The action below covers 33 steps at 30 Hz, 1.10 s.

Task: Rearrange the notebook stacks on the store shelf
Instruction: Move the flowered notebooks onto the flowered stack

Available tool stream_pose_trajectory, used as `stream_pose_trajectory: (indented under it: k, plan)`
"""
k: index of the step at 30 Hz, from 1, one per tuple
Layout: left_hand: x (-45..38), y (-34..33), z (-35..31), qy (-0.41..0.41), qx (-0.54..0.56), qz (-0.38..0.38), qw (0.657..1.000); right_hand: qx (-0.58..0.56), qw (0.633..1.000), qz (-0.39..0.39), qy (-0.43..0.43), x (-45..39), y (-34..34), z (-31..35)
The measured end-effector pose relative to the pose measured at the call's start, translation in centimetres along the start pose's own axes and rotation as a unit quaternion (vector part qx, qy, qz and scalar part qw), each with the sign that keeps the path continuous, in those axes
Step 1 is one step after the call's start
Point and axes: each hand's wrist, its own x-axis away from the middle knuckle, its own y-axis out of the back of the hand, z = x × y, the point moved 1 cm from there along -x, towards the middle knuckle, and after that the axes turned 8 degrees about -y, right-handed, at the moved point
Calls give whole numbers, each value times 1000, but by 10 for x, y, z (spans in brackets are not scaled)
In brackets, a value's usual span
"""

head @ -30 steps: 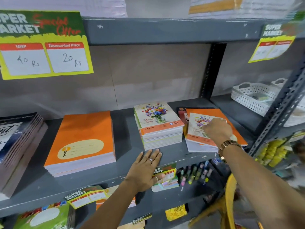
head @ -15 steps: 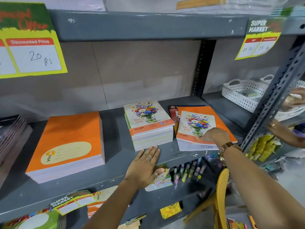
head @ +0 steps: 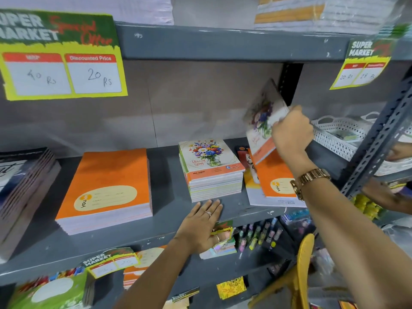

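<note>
My right hand [head: 292, 132] is closed around one edge of a floral-cover notebook [head: 262, 121], which hangs tilted in the air above the mixed pile [head: 273, 181] at the right end of the shelf [head: 167, 210]. That pile is loose: an orange notebook lies askew on top of wider ones, and a dark cover peeks out at its far left. My left hand [head: 201, 226] lies flat and spread on the shelf's near edge, just in front of the matching floral stack [head: 211, 168]; it holds nothing.

I'd say the lifted book belongs on that floral stack, just to the left. The risks as I read them: a one-edge pinch lets the thin book sag or slip, and it could drop onto the skewed pile and push it further out of line. Setting it down off-square would leave it overhanging the stack's near edge. The large orange stack [head: 107, 190] further left sits well clear of the path.
</note>
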Motion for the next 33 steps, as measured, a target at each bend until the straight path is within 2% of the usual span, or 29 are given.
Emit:
stream_pose_trajectory:
  k: [3,5,7,9,10,12,14,16,20,24,26,30,33]
  plan:
    - [-1,1,-1,-6,6,-4,1000,-92,992,60,-58,-3,-20,10]
    - [0,1,0,-9,12,-5,1000,-192,959,158,-134,-6,-48,10]
    - [0,0,-1,-12,15,-8,1000,-257,908,259,-208,-3,-75,4]
    - [0,-1,0,-9,23,-15,1000,-249,879,329,-240,7,-103,-9]
    - [0,-1,1,-8,28,-17,999,-221,880,349,-236,16,-110,-11]
    - [0,-2,2,-6,30,-16,999,-111,920,324,-192,30,-115,-15]
    - [0,-1,3,-5,31,-15,999,2,958,269,-95,35,-114,-15]
    - [0,-2,2,-6,33,-15,999,67,967,242,-42,36,-108,-13]
    - [1,-2,1,-7,38,-7,999,119,973,196,18,29,-97,-19]
    - [-1,3,-3,21,47,7,999,136,980,146,-6,11,-83,-52]
    - [-4,9,-6,40,98,-3,994,172,974,141,-29,0,-77,-76]
    - [-20,23,-19,42,211,-18,976,221,956,177,-78,-19,-64,-122]
    - [-42,24,-31,33,248,-23,968,257,934,213,-130,-28,-52,-155]
